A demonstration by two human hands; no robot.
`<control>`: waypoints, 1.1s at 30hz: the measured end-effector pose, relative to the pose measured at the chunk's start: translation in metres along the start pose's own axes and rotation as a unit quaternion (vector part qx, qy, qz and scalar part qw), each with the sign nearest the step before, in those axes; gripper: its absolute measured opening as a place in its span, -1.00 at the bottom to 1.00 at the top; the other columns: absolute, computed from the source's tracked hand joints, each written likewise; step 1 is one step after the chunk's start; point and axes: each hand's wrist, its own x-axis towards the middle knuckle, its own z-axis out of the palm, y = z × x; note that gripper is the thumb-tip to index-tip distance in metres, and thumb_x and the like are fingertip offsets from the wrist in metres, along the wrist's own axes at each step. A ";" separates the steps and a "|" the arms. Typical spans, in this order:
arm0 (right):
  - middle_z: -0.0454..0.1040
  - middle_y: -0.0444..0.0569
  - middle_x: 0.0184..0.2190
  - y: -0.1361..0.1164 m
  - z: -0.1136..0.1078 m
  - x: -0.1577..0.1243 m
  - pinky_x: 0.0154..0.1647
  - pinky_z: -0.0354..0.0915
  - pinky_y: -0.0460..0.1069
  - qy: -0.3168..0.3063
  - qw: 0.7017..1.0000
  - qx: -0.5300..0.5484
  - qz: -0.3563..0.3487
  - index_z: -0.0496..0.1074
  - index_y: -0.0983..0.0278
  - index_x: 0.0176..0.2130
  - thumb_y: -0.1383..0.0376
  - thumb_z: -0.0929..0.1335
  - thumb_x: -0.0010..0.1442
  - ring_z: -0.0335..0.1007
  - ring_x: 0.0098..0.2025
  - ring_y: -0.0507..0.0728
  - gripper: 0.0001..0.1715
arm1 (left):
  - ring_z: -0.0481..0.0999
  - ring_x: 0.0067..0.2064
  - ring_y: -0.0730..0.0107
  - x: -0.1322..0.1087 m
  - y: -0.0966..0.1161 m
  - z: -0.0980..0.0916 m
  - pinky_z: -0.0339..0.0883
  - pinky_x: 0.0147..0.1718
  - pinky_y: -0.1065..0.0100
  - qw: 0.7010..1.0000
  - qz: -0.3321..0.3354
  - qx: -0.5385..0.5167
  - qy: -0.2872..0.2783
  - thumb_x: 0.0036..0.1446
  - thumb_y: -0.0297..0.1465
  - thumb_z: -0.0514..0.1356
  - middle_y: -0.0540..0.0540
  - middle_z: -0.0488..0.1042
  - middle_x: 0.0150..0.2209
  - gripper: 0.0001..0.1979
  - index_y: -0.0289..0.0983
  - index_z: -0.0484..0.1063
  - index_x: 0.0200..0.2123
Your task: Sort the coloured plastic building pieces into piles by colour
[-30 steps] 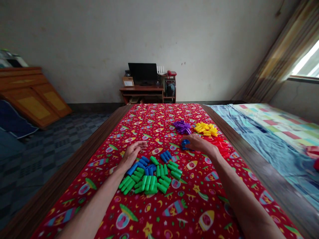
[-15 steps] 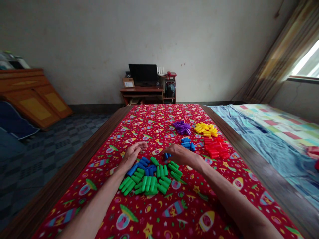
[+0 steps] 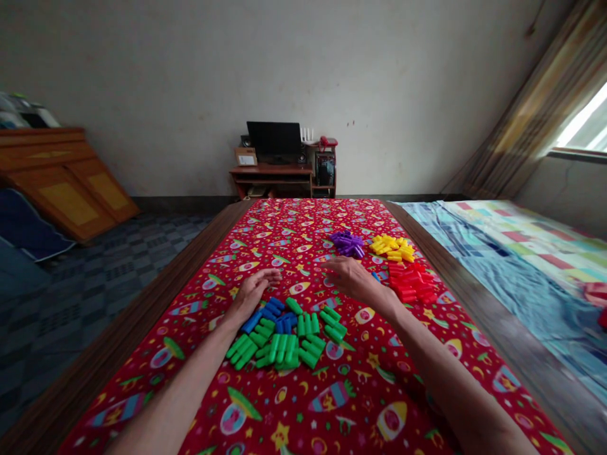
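Note:
My left hand (image 3: 254, 292) is open, palm turned inward and fingers pointing right, just behind the blue pieces (image 3: 272, 311) on the patterned red cloth (image 3: 327, 401). Beside and in front of those lie several green pieces (image 3: 283, 347), many side by side in groups. My right hand (image 3: 351, 278) is open over the cloth, its fingers stretched left and slightly bent, in front of the purple pile (image 3: 348, 243). What lies beneath its palm is hidden; a bit of blue (image 3: 376, 277) shows behind the wrist. A red pile (image 3: 411, 282) sits right of this hand.
A yellow pile (image 3: 392, 247) lies behind the red one. Dark wooden edges (image 3: 190, 265) border the cloth. Beyond stands a small desk (image 3: 272, 170) with a monitor (image 3: 274, 139). A bed (image 3: 512, 253) is on the right, an orange cabinet (image 3: 71, 183) on the left.
My right hand has moved away from me and a little right, now covering most of the separate blue pieces. The blue piece seen under its fingers is out of sight. My left hand has hardly moved.

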 end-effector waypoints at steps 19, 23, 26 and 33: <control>0.53 0.04 -0.34 -0.048 0.052 0.045 -0.24 0.26 -0.09 0.040 0.989 0.115 -0.089 0.50 0.37 -0.26 0.47 0.30 0.20 0.40 -0.27 0.07 -0.83 | 0.57 -0.17 0.33 0.001 0.011 -0.004 0.44 -0.05 0.24 0.964 -0.056 -0.241 0.099 -0.04 -0.53 0.17 -0.12 0.57 -0.28 -0.75 -0.31 0.46 -0.22; 0.57 0.02 -0.31 0.004 0.017 0.012 -0.27 0.27 -0.08 0.180 0.972 0.152 0.024 0.54 0.32 -0.17 0.46 0.28 0.19 0.44 -0.31 0.07 -0.71 | 0.58 -0.23 0.37 -0.001 0.016 -0.001 0.47 -0.14 0.32 0.960 -0.062 -0.252 0.104 -0.06 -0.58 0.17 -0.09 0.58 -0.32 -0.77 -0.32 0.50 -0.27; 0.60 -0.01 -0.36 0.040 0.001 -0.008 -0.27 0.30 -0.06 0.233 0.950 0.138 0.157 0.59 0.30 -0.18 0.39 0.28 0.17 0.47 -0.36 0.10 -0.69 | 0.59 -0.21 0.33 -0.002 0.017 -0.001 0.48 -0.14 0.30 0.963 -0.060 -0.242 0.100 -0.06 -0.58 0.17 -0.10 0.59 -0.32 -0.78 -0.33 0.50 -0.29; 0.63 0.04 -0.30 0.073 -0.006 -0.025 -0.17 0.36 -0.01 0.197 0.916 0.102 0.335 0.62 0.33 -0.17 0.41 0.27 0.13 0.54 -0.26 0.15 -0.63 | 0.59 -0.22 0.37 -0.004 0.022 0.003 0.47 -0.15 0.37 0.962 -0.067 -0.245 0.101 -0.05 -0.61 0.18 -0.08 0.58 -0.34 -0.79 -0.33 0.52 -0.31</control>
